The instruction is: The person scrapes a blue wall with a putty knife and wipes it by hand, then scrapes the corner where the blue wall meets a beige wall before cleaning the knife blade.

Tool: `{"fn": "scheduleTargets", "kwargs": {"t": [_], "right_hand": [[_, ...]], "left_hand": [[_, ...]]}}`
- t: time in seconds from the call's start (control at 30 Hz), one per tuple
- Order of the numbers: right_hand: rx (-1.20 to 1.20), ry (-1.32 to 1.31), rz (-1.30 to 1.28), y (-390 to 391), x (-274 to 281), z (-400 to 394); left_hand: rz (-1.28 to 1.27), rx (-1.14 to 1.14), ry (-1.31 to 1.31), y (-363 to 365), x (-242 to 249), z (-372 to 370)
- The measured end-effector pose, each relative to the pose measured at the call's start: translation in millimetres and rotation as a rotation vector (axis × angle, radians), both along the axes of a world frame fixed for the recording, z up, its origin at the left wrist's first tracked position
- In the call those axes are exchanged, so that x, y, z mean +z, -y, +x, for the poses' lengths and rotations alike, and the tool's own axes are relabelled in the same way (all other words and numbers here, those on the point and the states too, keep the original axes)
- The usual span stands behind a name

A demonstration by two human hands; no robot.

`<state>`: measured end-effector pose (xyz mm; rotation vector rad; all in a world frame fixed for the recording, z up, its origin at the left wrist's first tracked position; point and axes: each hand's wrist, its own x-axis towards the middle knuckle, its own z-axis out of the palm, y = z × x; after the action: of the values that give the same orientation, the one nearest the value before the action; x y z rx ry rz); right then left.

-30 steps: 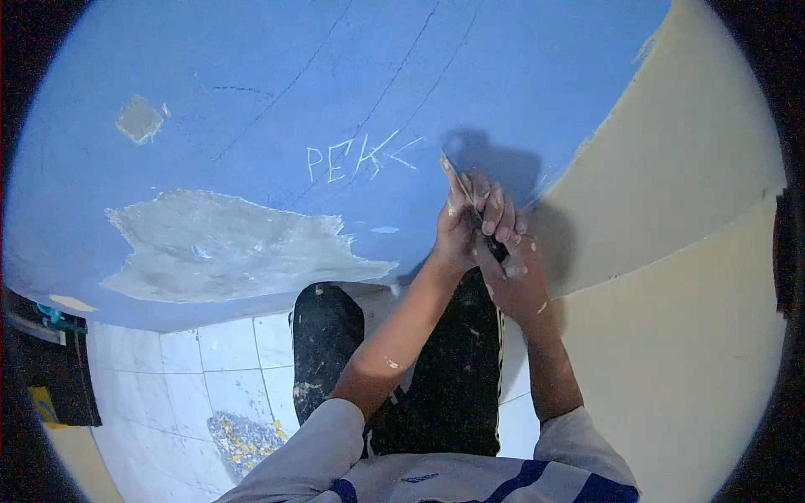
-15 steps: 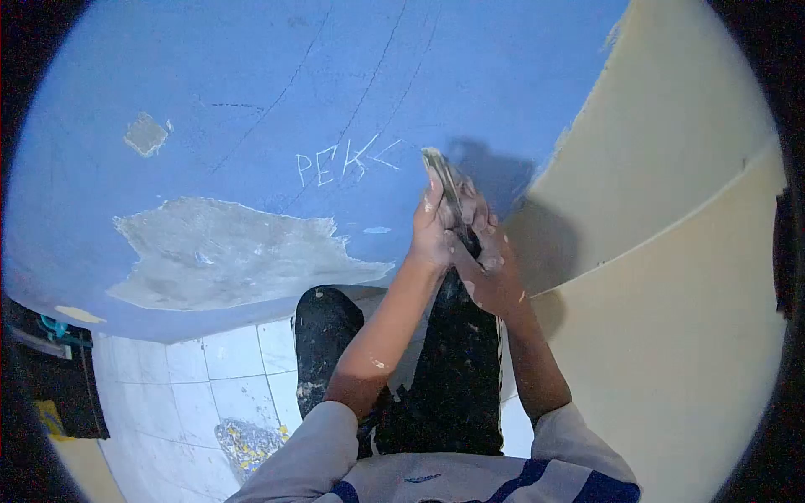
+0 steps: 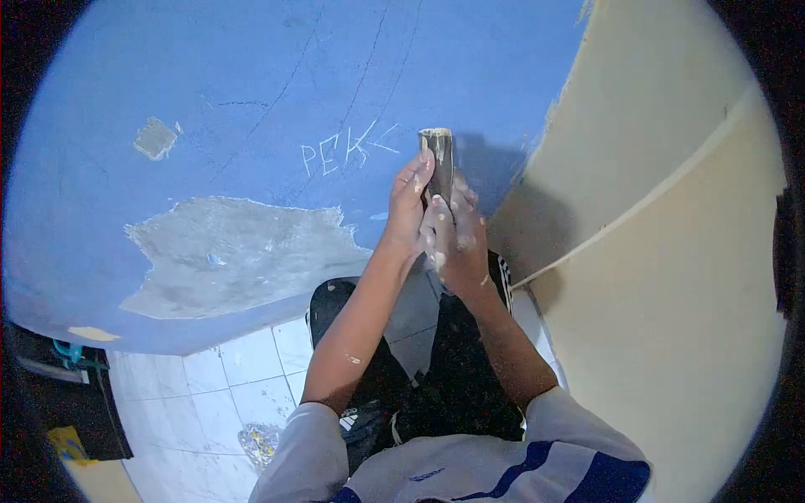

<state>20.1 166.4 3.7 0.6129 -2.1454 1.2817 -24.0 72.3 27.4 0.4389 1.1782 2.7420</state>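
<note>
A narrow scraper (image 3: pixel 439 159) with a dark, flat blade points up in front of the blue wall, with pale putty along its top edge and streaked down its face. My left hand (image 3: pixel 407 208) grips it from the left, thumb lying on the blade. From the right, my right hand (image 3: pixel 459 243) closes round its lower part, with fingers across the front. Whitish putty smears both hands. The scraper's lower end is hidden behind the fingers. A shadow falls on the wall to the right of it.
The blue wall (image 3: pixel 251 84) carries scratched letters (image 3: pixel 348 151), a large bare grey patch (image 3: pixel 243 260) and a smaller one (image 3: pixel 156 139). A cream wall (image 3: pixel 662 277) meets it on the right. White floor tiles (image 3: pixel 251 360) hold a spattered patch (image 3: pixel 260 443). A dark object (image 3: pixel 71 411) stands far left.
The scraper has turned so its broad face shows instead of its edge. Both hands have shifted slightly left, and the right fingers now lie across its front. The view has shifted a little.
</note>
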Motion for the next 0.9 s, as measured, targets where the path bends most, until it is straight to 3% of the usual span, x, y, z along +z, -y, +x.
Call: {"fn": "scheduleTargets", "kwargs": {"t": [0.13,0.23,0.3,0.4,0.6,0.7,0.8,0.9], "right_hand": [[-0.147,-0.113,0.138,10,-2,-5],[-0.168,-0.242,0.169,9,6,-2],[-0.215,-0.411,0.324,4,6,-6],[-0.003,0.244,-0.124,5,45,2],[-0.151,-0.116,0.144,3,30,-4],[-0.211,-0.040,0.149,10,20,-9],[-0.166,0.177,-0.109,22,28,0],[-0.263,-0.022,0.046,26,27,0]], "left_hand": [[-0.125,-0.002,0.055,7,19,7],[-0.096,0.053,0.055,5,23,5],[-0.003,0.088,0.092,0,28,11],[0.026,0.090,0.138,-1,32,16],[0.020,0.049,0.110,3,30,17],[0.003,0.060,0.105,7,28,14],[-0.030,0.046,0.116,10,29,15],[-0.048,0.042,0.121,13,28,15]]}}
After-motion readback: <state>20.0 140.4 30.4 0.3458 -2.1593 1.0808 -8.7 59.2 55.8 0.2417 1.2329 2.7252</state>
